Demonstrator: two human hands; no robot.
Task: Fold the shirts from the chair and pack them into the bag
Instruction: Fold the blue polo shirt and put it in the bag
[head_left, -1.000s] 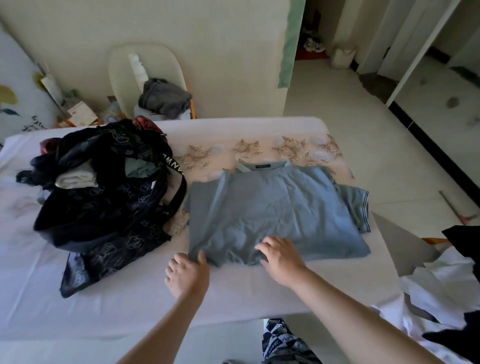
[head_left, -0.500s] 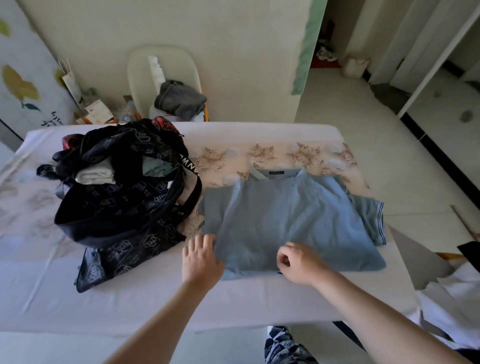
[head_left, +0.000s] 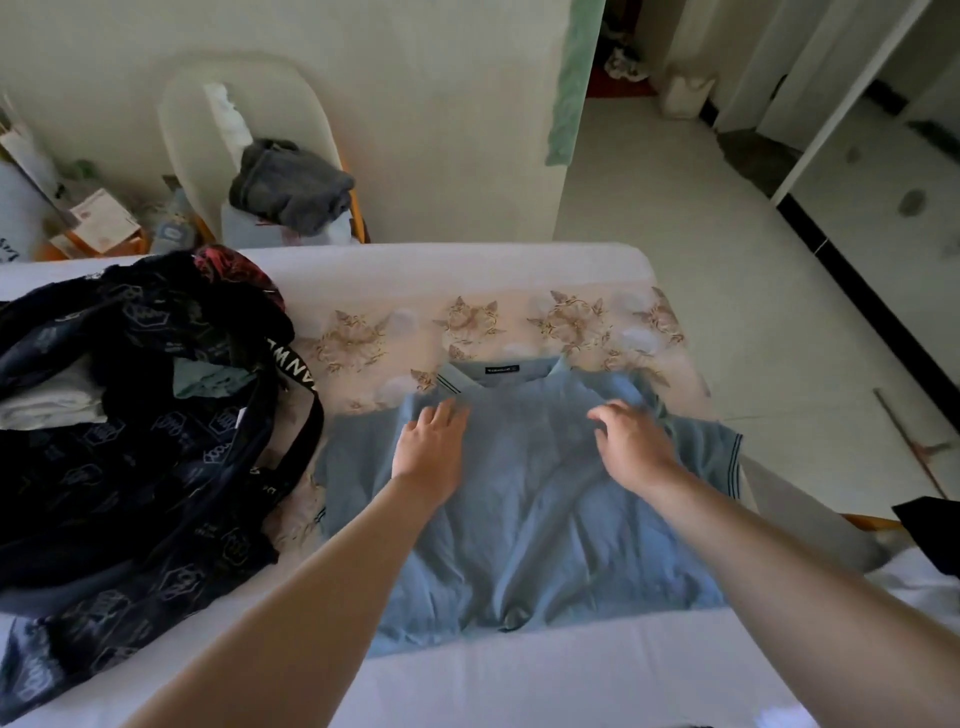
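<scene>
A light blue polo shirt lies on the cloth-covered table, collar at the far side. Its lower part is doubled up towards the collar. My left hand holds the raised edge at its left, fingers laid over the cloth, thumb hidden. At the right of that edge, just below the collar, my right hand grips the fabric with curled fingers. The black patterned bag sits open to the left, with white and teal folded clothes inside. Behind the table a pale chair carries a grey garment.
The tablecloth has a floral band beyond the shirt. Papers and clutter lie by the wall at the far left. Dark and white cloth shows at the right edge. Tiled floor runs along the table's right side.
Both hands took the shirt's near hem and carried it away from me up to the collar, folding the shirt in half. The view moved closer to the table.
</scene>
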